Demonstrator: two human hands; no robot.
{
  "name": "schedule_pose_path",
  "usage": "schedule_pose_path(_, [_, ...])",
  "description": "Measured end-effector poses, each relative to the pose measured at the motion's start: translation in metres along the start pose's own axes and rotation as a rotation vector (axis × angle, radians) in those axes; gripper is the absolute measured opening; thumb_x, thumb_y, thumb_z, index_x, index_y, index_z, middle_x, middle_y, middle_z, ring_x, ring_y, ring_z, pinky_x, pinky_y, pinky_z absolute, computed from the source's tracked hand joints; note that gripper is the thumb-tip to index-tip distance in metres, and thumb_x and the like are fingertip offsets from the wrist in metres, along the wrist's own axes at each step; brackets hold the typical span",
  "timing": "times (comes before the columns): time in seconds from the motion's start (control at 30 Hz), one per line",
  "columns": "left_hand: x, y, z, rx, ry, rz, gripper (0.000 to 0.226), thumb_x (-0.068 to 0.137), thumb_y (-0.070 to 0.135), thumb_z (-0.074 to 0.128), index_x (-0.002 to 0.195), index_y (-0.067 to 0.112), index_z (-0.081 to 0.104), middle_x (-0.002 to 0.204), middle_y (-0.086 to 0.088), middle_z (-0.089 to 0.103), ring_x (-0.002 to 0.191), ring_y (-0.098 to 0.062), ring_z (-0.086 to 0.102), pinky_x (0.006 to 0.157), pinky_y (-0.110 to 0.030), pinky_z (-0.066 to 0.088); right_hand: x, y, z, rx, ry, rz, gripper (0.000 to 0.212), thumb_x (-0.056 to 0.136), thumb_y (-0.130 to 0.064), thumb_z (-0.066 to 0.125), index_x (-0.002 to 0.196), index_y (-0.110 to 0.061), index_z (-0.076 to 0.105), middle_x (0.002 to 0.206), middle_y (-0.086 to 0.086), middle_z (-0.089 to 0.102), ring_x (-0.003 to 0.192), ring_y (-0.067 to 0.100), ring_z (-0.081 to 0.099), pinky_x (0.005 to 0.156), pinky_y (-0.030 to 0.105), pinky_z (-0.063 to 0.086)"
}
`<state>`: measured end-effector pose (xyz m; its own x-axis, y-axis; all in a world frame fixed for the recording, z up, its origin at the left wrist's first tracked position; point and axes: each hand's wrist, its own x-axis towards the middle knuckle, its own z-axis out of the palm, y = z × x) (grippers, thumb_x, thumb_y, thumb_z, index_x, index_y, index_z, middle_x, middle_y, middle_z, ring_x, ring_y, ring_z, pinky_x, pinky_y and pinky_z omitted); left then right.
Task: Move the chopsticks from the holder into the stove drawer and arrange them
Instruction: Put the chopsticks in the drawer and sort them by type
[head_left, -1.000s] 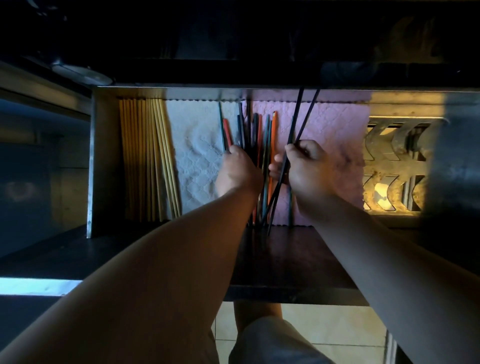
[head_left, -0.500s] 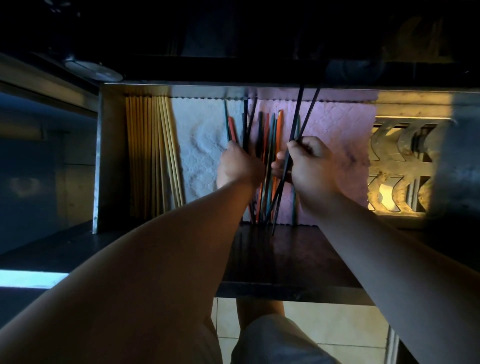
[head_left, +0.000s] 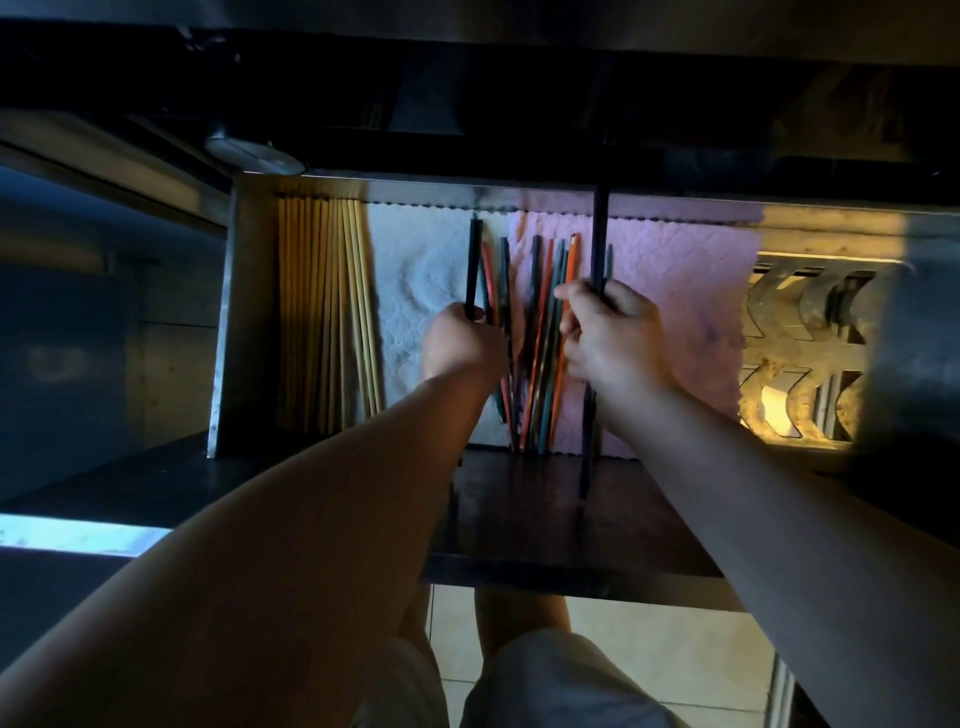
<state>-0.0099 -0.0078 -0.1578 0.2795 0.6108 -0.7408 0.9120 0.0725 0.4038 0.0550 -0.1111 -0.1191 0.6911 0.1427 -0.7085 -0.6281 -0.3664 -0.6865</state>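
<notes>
The metal stove drawer (head_left: 231, 322) stands pulled out, lined with a white cloth (head_left: 410, 291) and a pink cloth (head_left: 685, 312). Several pale wooden chopsticks (head_left: 327, 322) lie side by side at its left. A loose bunch of coloured chopsticks (head_left: 543, 332), red, teal, orange and dark, lies in the middle. My left hand (head_left: 460, 348) grips one dark chopstick (head_left: 472, 265) at the bunch's left edge. My right hand (head_left: 610, 332) is closed around black chopsticks (head_left: 600, 234), held straight up the drawer at the bunch's right side. The holder is not in view.
A dark drawer front panel (head_left: 561, 525) runs under my forearms. A perforated metal grate (head_left: 800, 353), lit yellow, fills the drawer's right end. The dark stove body (head_left: 467, 104) overhangs the back. Tiled floor (head_left: 649, 639) and my legs show below.
My right hand has turned the black chopsticks from a slant to nearly straight along the drawer. My left hand has taken hold of a dark chopstick at the bunch's left.
</notes>
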Motion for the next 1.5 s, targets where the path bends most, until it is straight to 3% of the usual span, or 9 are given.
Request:
schedule_pose_path(0.27, [0.006,-0.011,-0.033,-0.230,-0.134,-0.112,0.021,0.103,0.024,0.041,0.112,0.019,0.058,0.086,-0.005,0.068,0.054,-0.016,0.050,0.050,-0.023,0.041,-0.015,-0.008,0.027,-0.046,-0.208,0.147,0.015,0.096,-0.024,0.053,0.097,-0.012,0.062,0.057,0.002,0.049,0.028,0.007,0.032,0.036,0.012,0.024])
schedule_pose_path(0.57, [0.027,-0.043,-0.081,-0.436,-0.206,-0.229,0.022,0.101,0.016,0.050,0.122,0.015,0.056,0.097,-0.009,0.068,0.082,-0.022,0.067,0.068,-0.034,0.057,-0.010,0.003,0.100,-0.176,-0.286,0.330,0.027,0.091,0.002,0.045,0.111,-0.007,0.060,0.070,0.009,0.065,0.053,0.019,0.062,0.049,0.025,0.050])
schedule_pose_path(0.7, [0.039,-0.052,-0.089,-0.414,-0.189,-0.192,0.028,0.093,0.009,0.063,0.118,0.018,0.058,0.109,-0.010,0.067,0.097,-0.026,0.069,0.077,-0.038,0.061,0.005,0.023,0.122,-0.320,-0.199,0.305,0.020,0.082,-0.003,0.056,0.084,-0.018,0.069,0.084,0.015,0.071,0.068,0.027,0.069,0.063,0.038,0.060])
schedule_pose_path(0.77, [0.043,-0.055,-0.090,-0.391,-0.187,-0.173,0.025,0.089,0.008,0.067,0.109,0.022,0.059,0.105,-0.009,0.068,0.093,-0.026,0.069,0.076,-0.041,0.062,0.014,0.034,0.131,-0.371,-0.121,0.257,0.023,0.070,-0.012,0.061,0.089,-0.016,0.073,0.091,0.013,0.073,0.080,0.030,0.071,0.074,0.047,0.061])
schedule_pose_path(0.97, [0.051,-0.063,-0.100,-0.209,-0.164,-0.084,0.041,0.088,0.005,0.063,0.124,0.020,0.054,0.097,0.002,0.061,0.096,-0.023,0.066,0.075,-0.034,0.059,0.009,0.038,0.146,-0.469,0.065,0.139,0.032,0.084,-0.010,0.065,0.116,-0.015,0.068,0.114,0.003,0.067,0.106,0.018,0.062,0.088,0.021,0.046])
schedule_pose_path(1.1, [0.046,-0.061,-0.107,-0.122,-0.189,-0.034,0.042,0.089,0.007,0.061,0.127,0.018,0.047,0.107,-0.004,0.062,0.095,-0.024,0.065,0.066,-0.029,0.054,0.009,0.040,0.157,-0.534,0.099,0.081,0.023,0.082,-0.013,0.065,0.102,-0.021,0.072,0.107,0.001,0.072,0.098,0.018,0.066,0.090,0.029,0.054])
schedule_pose_path(1.2, [0.043,-0.060,-0.107,-0.059,-0.173,-0.027,0.047,0.086,0.008,0.062,0.129,0.016,0.044,0.122,-0.009,0.058,0.108,-0.028,0.061,0.083,-0.036,0.056,0.009,0.041,0.160,-0.557,0.121,0.067,0.020,0.084,-0.016,0.061,0.100,-0.020,0.073,0.106,0.001,0.072,0.097,0.019,0.066,0.089,0.030,0.054])
schedule_pose_path(1.37, [0.038,-0.062,-0.116,0.335,-0.136,0.225,0.061,0.088,0.013,0.060,0.144,0.020,0.035,0.152,-0.010,0.029,0.138,-0.033,0.030,0.111,-0.045,0.036,0.001,0.044,0.159,-0.646,0.078,0.025,0.033,0.084,-0.019,0.056,0.115,-0.021,0.068,0.112,0.003,0.071,0.103,0.022,0.065,0.091,0.028,0.052])
schedule_pose_path(1.5, [0.041,-0.072,-0.125,0.846,-0.301,0.588,0.086,0.092,0.014,0.056,0.157,0.028,0.001,0.163,0.005,-0.019,0.150,-0.028,-0.013,0.121,-0.051,0.009,-0.003,0.049,0.157,-0.723,0.071,0.015,0.030,0.085,-0.018,0.056,0.112,-0.020,0.067,0.114,0.002,0.070,0.107,0.021,0.064,0.093,0.025,0.048])
